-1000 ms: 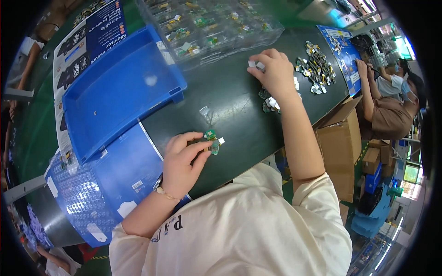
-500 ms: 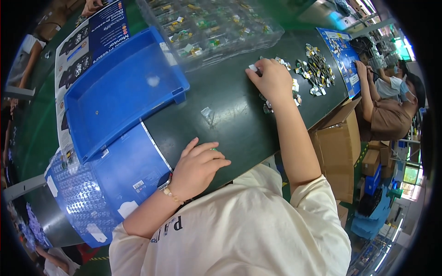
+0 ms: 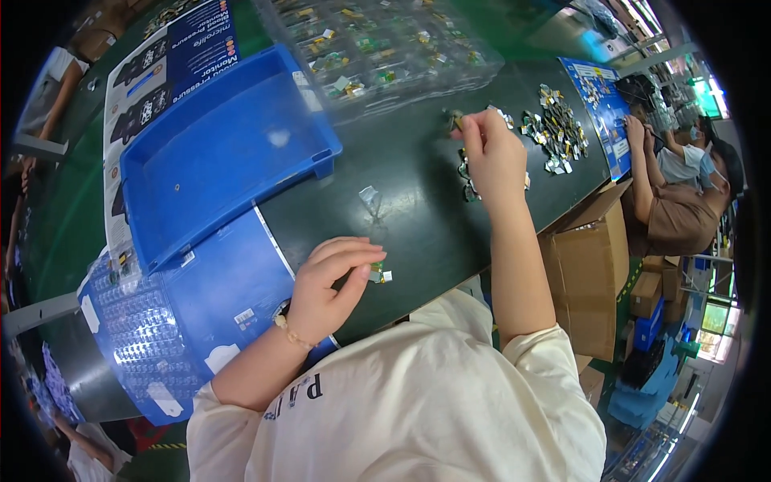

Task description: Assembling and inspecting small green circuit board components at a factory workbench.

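My right hand (image 3: 496, 157) is raised over the dark green tabletop, with thumb and fingertips pinched on a small circuit board (image 3: 455, 121). That board is dark and a little blurred. Several more boards (image 3: 467, 178) lie in a loose cluster beside and under this hand. Near the table's front edge, my left hand (image 3: 328, 287) is curled, thumb close to the fingers. A small green circuit board with a white tab (image 3: 379, 273) shows at its fingertips and seems gripped there; the fingers partly cover it. A small clear plastic piece (image 3: 369, 198) lies on the table beyond the left hand.
A blue tray (image 3: 233, 210) stands at left on printed sheets. Clear blister trays full of boards (image 3: 385, 48) are stacked at the back. A heap of boards (image 3: 558, 128) lies at right, beside a blue board (image 3: 598, 112). A cardboard box (image 3: 590, 265) abuts the right edge; a co-worker (image 3: 683, 201) sits beyond.
My right hand has lifted from the cluster with a circuit board in its pinch. My left hand has turned and its spread fingers have drawn together, so the board at its fingertips shows more.
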Available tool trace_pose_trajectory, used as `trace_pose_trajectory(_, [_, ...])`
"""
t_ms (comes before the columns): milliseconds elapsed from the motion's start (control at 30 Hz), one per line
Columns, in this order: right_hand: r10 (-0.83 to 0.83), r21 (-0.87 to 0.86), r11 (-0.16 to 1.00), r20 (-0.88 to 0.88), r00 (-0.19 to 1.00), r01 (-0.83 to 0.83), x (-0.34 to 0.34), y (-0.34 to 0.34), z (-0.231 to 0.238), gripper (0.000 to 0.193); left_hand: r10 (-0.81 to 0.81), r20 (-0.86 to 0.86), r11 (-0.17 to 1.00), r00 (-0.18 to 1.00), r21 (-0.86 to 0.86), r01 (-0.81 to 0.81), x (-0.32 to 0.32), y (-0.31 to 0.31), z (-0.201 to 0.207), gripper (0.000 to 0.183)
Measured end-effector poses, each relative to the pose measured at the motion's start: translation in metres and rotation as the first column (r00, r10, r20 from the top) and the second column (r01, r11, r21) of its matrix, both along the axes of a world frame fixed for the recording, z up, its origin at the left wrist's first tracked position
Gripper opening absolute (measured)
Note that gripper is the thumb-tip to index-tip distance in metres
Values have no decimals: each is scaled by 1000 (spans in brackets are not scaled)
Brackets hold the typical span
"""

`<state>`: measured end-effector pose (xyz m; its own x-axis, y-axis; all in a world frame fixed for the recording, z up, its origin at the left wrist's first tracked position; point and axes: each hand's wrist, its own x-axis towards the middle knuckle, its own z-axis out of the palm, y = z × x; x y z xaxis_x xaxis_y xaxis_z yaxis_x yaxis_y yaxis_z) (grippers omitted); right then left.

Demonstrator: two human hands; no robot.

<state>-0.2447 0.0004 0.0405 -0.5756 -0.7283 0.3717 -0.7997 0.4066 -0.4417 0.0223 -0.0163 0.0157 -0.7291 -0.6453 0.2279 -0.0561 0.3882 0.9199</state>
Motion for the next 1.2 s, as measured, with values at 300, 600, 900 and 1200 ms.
trace_pose_trajectory(300, [583, -249, 801, 120, 804, -544, 96, 26, 5, 5, -14, -235, 687, 972, 704, 180, 8, 3, -1, 27])
trace_pose_trajectory(600, [656, -309, 670, -179, 733, -675, 121, 24, -11, 20, 326, -274, 394, 905, 909, 134, 9, -6, -15, 11])
trace_pose_trajectory(900, [776, -325, 619, 113, 621, -715, 109, 19, -11, 25, 429, -304, 320, 851, 932, 171, 7, -14, -12, 7])
trace_pose_trajectory(1200, [738, -417, 554, -154, 657, -720, 101, -49, 25, 47, 472, -310, 318, 825, 933, 169, 8, -18, -13, 16])
